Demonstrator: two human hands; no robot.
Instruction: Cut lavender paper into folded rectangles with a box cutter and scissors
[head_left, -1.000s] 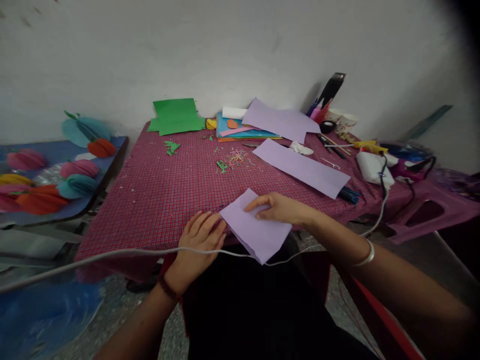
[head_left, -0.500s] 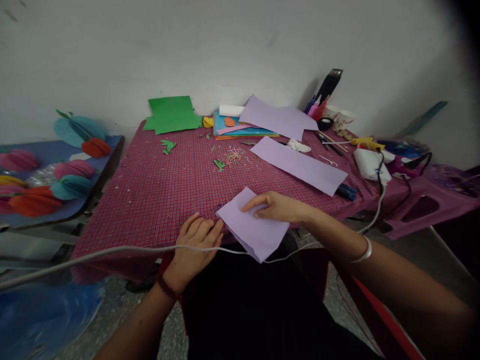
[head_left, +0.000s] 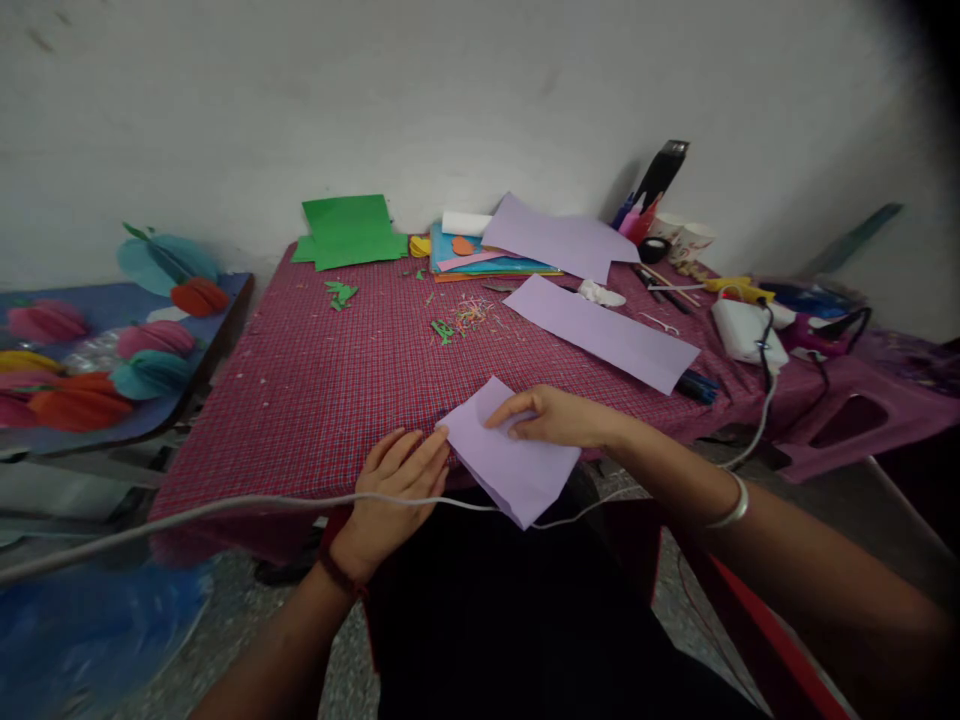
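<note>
A folded sheet of lilac paper [head_left: 517,465] lies at the front edge of the table, its near corner jutting out over my lap. On top of it rests my right hand [head_left: 551,415], the index finger stretched out and pressing the paper, the other fingers curled. My left hand [head_left: 401,475] lies flat with fingers extended at the table edge, its fingertips touching the paper's left corner. A white cable [head_left: 300,500] runs across in front of my left hand. Beyond the paper, a long lilac strip [head_left: 600,335] lies on the checked tablecloth [head_left: 300,400].
Green sheets [head_left: 349,230], a larger lilac sheet [head_left: 559,235] and small paper scraps [head_left: 472,315] lie farther back. At right are a black bottle [head_left: 660,175], paper cups [head_left: 691,240] and a white power box [head_left: 746,330]. Colourful paper ornaments [head_left: 82,400] sit on a blue table at left.
My left hand's fingers have shifted slightly up to the paper's left corner. My right hand stays on the paper. The whole view has moved a little.
</note>
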